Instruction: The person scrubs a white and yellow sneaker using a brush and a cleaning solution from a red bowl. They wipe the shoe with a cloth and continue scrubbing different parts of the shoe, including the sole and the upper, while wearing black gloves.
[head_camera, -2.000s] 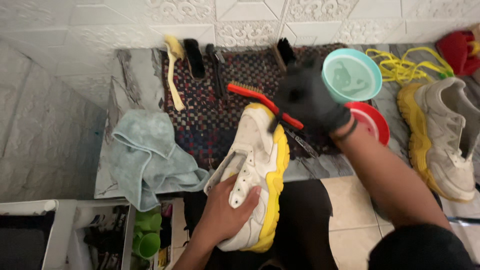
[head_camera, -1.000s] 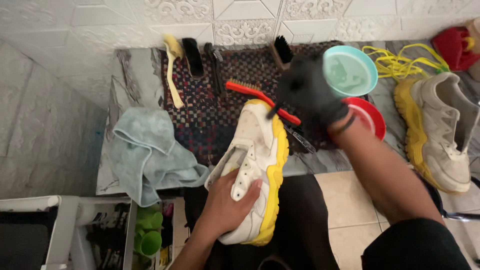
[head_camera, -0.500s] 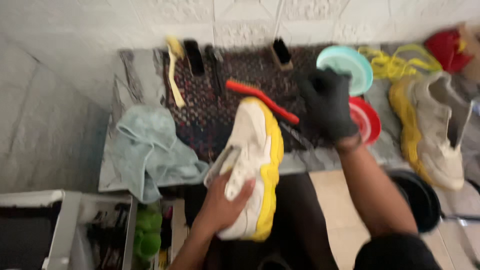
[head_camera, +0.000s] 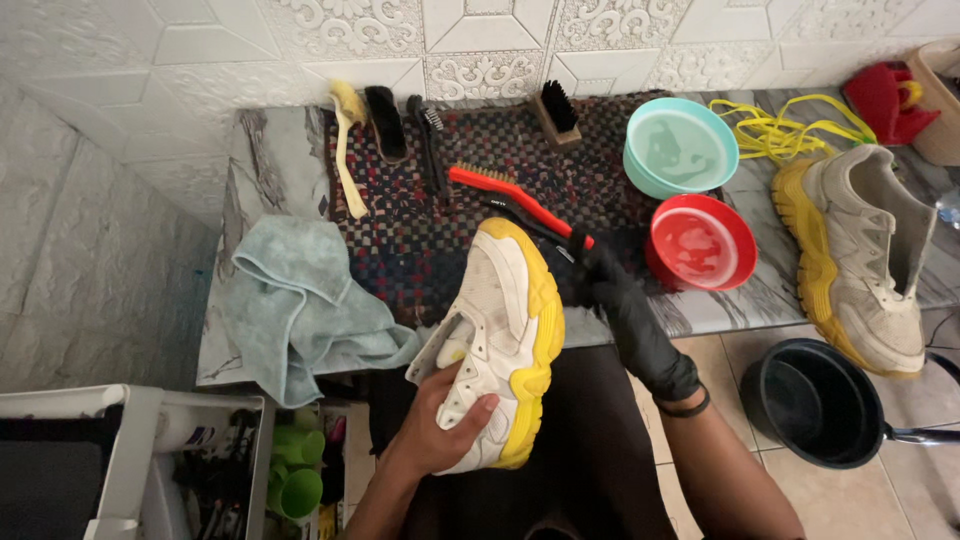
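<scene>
My left hand (head_camera: 440, 425) is bare and grips the heel end of a white sneaker with a yellow sole (head_camera: 500, 335), held toe-up over my lap. My right hand (head_camera: 625, 310), in a black glove, is at the sneaker's right side near the toe. Its fingers are closed on a thin black brush (head_camera: 530, 225) that points up-left along the toe. A red-handled brush (head_camera: 505, 190) lies on the woven mat (head_camera: 420, 230) just above it, its handle end touching the glove.
A red bowl (head_camera: 702, 243) and a teal bowl (head_camera: 680, 147) stand right of the mat. The second sneaker (head_camera: 865, 260) and yellow laces (head_camera: 785, 130) lie farther right. Several brushes (head_camera: 385, 120) line the mat's back; a blue cloth (head_camera: 295, 305) lies left. A black pot (head_camera: 812, 400) is on the floor.
My gloved right hand came down from beside the teal bowl to the sneaker's toe side. The left hand kept its hold on the sneaker.
</scene>
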